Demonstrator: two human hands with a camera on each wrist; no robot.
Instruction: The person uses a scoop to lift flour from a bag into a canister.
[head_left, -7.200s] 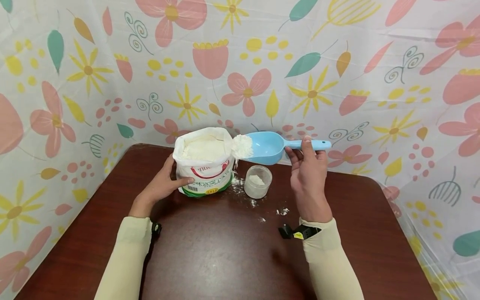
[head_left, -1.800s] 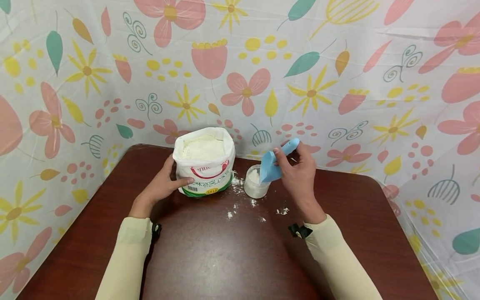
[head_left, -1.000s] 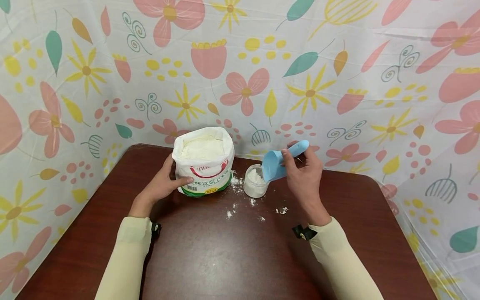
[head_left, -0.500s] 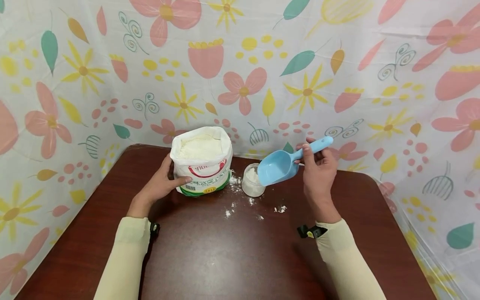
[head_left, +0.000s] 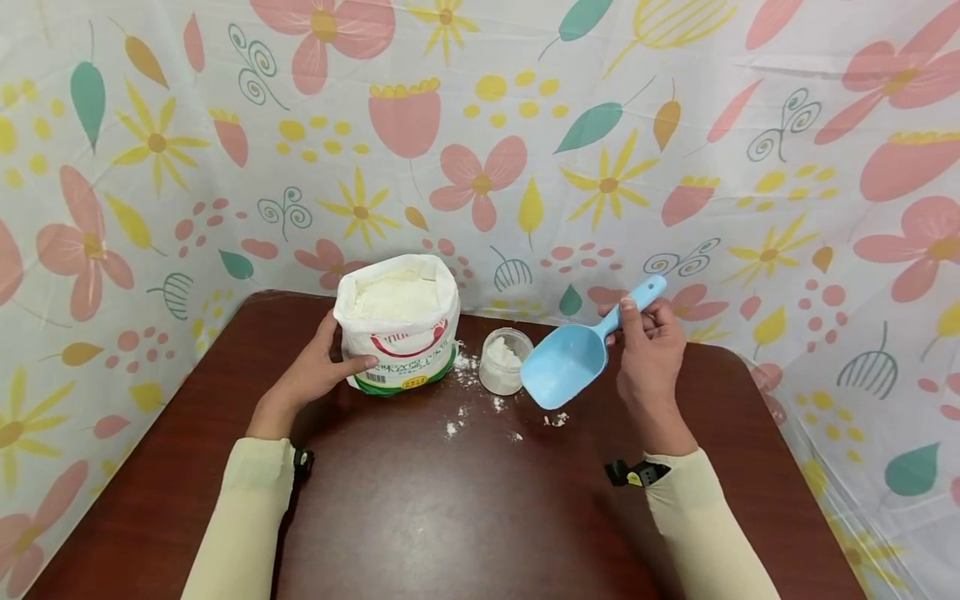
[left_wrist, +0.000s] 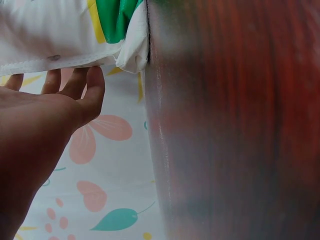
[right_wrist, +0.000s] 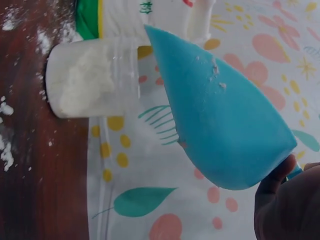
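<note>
In the head view an opened white flour bag (head_left: 397, 333) stands on the table, full of flour near its rim. My left hand (head_left: 315, 367) holds its left side, thumb across the front; the left wrist view shows the fingertips against the bag. Right of it stands a clear jar (head_left: 504, 362) with white flour inside. My right hand (head_left: 651, 350) grips the handle of a light blue scoop (head_left: 566, 362) just right of the jar. The scoop's bowl looks empty apart from slight residue. In the right wrist view its outer side (right_wrist: 220, 115) carries a few flour specks.
Spilled flour (head_left: 467, 372) is scattered around the jar, with clumps (head_left: 557, 420) toward the front right. The dark reddish wooden table (head_left: 420, 500) ends at a floral curtain (head_left: 480, 125) behind and at both sides.
The scoop held flour beside the bag 7.2 s ago, then was tipped over the jar. It has since moved right and turned bowl up. The jar holds more flour. My left hand stayed put.
</note>
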